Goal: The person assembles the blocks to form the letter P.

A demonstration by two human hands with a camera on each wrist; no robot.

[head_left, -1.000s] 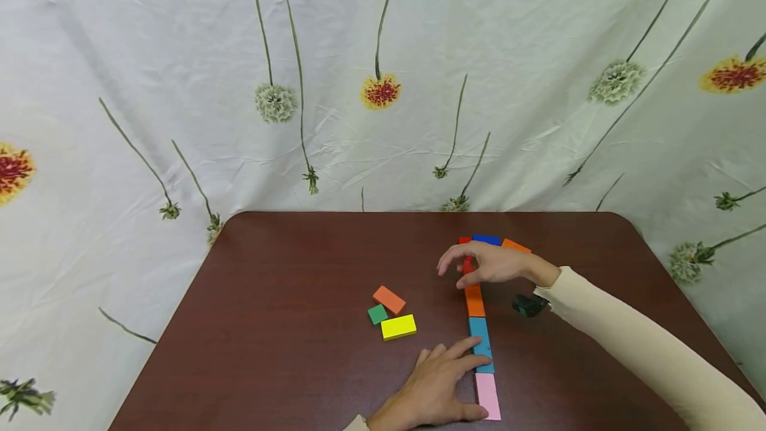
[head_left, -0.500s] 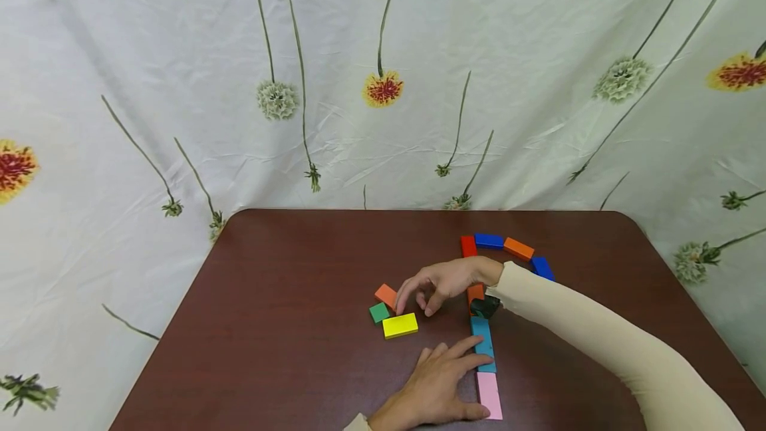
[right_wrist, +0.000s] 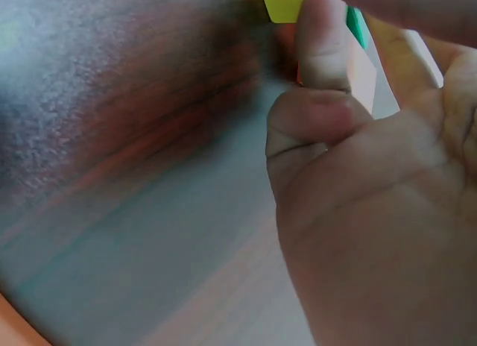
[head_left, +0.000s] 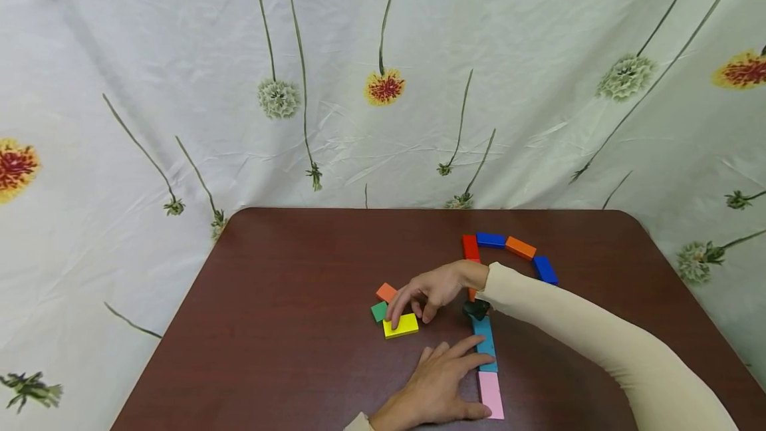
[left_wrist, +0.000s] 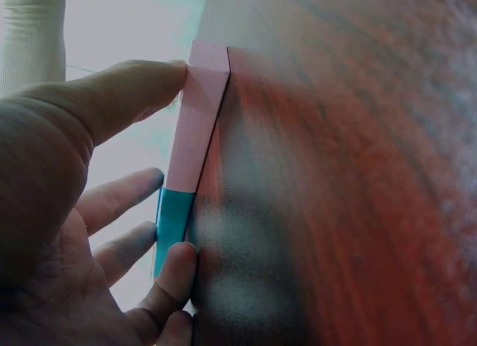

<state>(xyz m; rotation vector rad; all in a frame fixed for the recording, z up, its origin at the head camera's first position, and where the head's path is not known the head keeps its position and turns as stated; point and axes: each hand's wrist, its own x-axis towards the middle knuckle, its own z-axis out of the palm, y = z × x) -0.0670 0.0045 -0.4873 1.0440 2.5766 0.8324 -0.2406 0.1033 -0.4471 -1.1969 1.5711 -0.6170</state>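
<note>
My left hand [head_left: 433, 384] lies beside a row of wooden blocks. Its fingertips touch the light-blue block [head_left: 486, 346], and the thumb rests at the near end of the pink block [head_left: 491, 396]; the left wrist view shows the thumb against the pink block [left_wrist: 200, 122]. Above the yellow block [head_left: 408, 326], my right hand [head_left: 433, 288] reaches down with a fingertip on its top and the thumb apart from it. A green block [head_left: 379, 312] and a salmon-orange block [head_left: 385, 292] sit close by, partly hidden behind the fingers.
Beyond the right hand, the row continues with a red block [head_left: 471, 246]. A blue block [head_left: 491, 240], an orange block [head_left: 520, 247] and another blue block [head_left: 545, 270] curve to the right. The brown table [head_left: 269, 324] ends at a flower-printed cloth [head_left: 335, 85].
My right hand has moved left and toward me, from the far end of the row to the yellow block. The left hand has stayed at the light-blue and pink blocks.
</note>
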